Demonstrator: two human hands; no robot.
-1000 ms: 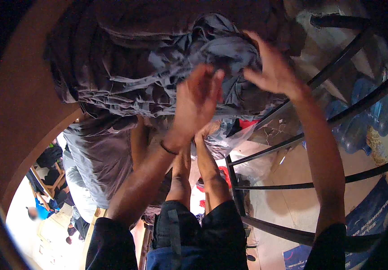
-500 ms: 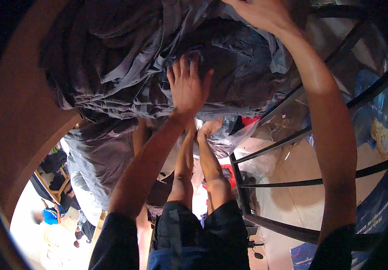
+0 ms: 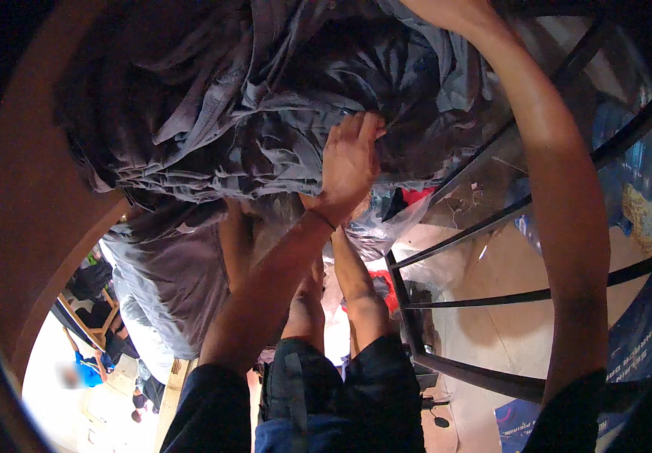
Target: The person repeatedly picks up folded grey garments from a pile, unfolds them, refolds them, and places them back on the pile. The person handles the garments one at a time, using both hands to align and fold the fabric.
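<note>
A big heap of dark grey cloth (image 3: 265,143) with folds and seams fills the upper part of the head view. My left hand (image 3: 350,162) is at its near side, right of the middle. Its fingers are curled together against the fabric and look closed on a fold. At the upper edge, my right hand (image 3: 447,10) reaches to the far right side of the heap. The picture cuts off its fingers, so their grip is hidden.
A black metal frame with bars (image 3: 477,302) stands at my right. Clear plastic (image 3: 375,238) lies below the heap by my legs. More grey cloth (image 3: 163,264) hangs at left beside a curved brown surface (image 3: 39,174). A person in blue (image 3: 92,370) is far off at lower left.
My left hand has moved right along the cloth and turned, its spread fingers now curled in. The right hand has shifted slightly up and right.
</note>
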